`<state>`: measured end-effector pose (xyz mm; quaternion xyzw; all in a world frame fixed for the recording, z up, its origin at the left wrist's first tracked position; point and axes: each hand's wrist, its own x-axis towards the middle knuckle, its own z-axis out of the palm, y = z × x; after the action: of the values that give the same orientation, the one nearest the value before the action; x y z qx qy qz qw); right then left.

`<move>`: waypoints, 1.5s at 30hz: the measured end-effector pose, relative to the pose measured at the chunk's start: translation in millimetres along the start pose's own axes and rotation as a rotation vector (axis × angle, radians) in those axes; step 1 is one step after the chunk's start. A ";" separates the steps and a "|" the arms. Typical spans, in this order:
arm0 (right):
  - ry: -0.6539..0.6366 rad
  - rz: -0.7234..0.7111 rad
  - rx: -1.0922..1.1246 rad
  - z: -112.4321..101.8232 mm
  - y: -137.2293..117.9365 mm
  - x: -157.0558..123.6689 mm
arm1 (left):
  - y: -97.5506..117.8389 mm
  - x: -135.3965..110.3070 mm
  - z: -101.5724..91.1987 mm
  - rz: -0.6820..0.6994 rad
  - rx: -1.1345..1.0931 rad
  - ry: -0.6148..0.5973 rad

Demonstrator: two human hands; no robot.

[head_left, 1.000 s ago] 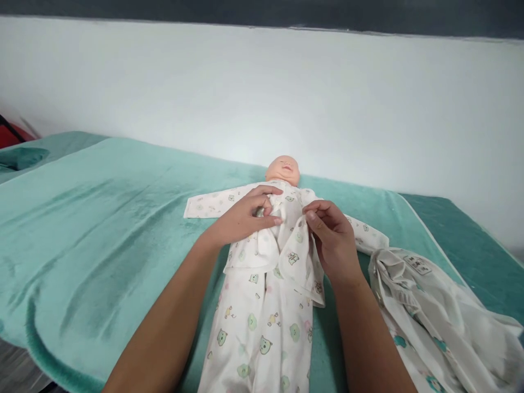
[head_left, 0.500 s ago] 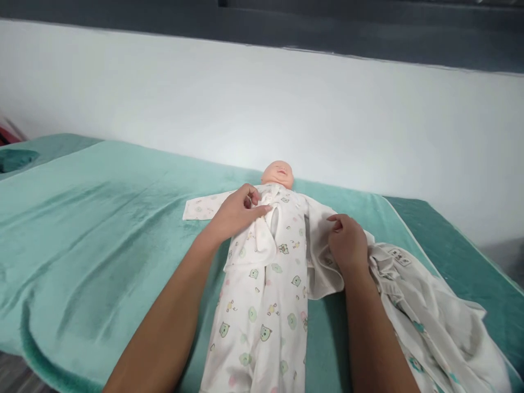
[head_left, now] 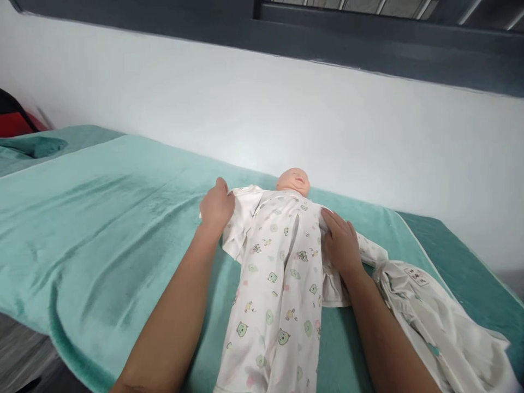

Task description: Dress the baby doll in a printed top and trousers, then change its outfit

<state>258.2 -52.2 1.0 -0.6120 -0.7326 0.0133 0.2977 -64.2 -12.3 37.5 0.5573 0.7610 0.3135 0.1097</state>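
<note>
A baby doll [head_left: 293,181] lies on its back, its head toward the wall. It wears white printed baby pants [head_left: 278,284] pulled high over the chest. A white baby jacket [head_left: 244,210] is spread open beneath it, one front panel folded out to each side. My left hand [head_left: 218,204] is closed on the jacket's panel at the left, near the sleeve. My right hand [head_left: 341,243] rests with fingers stretched out on the doll's side at the right, over the other panel, touching the cloth.
Crumpled white clothing [head_left: 442,327] lies at the right by my forearm. A green plush blanket [head_left: 123,229] covers the bed, which meets a white wall [head_left: 262,109] behind. A red and black object [head_left: 16,117] stands at the far left.
My left hand has moved from the doll's chest out to the left, folding the jacket panel outward and exposing the pants. My right hand has shifted slightly, its fingers straightening. The view has tilted.
</note>
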 end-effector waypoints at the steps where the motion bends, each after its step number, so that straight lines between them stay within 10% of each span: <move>1: -0.013 0.029 0.037 -5.3 8.0 -0.7 | -4.7 2.5 0.1 -0.012 0.055 0.003; 10: 0.352 0.518 0.383 -60.7 62.4 -43.6 | 1.3 -9.7 -3.7 0.178 0.146 0.026; 17: 0.312 0.402 0.285 -55.6 22.1 -29.8 | 14.4 -12.2 26.6 0.595 0.025 -0.092; 26: -0.231 -0.188 -0.067 12.8 -169.1 77.6 | 3.8 -7.8 35.9 0.493 0.112 -0.068; 30: -0.476 -0.218 -0.363 18.4 -170.4 95.2 | -2.4 -2.6 32.7 0.308 0.099 0.016; 36: -0.516 -0.257 -0.424 -1.3 -149.1 94.1 | -6.5 2.1 34.9 0.144 0.043 0.099; 45: -0.774 -0.389 -0.440 41.1 -183.1 127.8 | -8.4 6.3 38.5 0.122 -0.009 0.051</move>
<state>67.5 31.7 91.1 -0.4624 -0.8757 0.0288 -0.1363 -53.1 5.6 3.6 0.5941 0.7266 0.3371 0.0735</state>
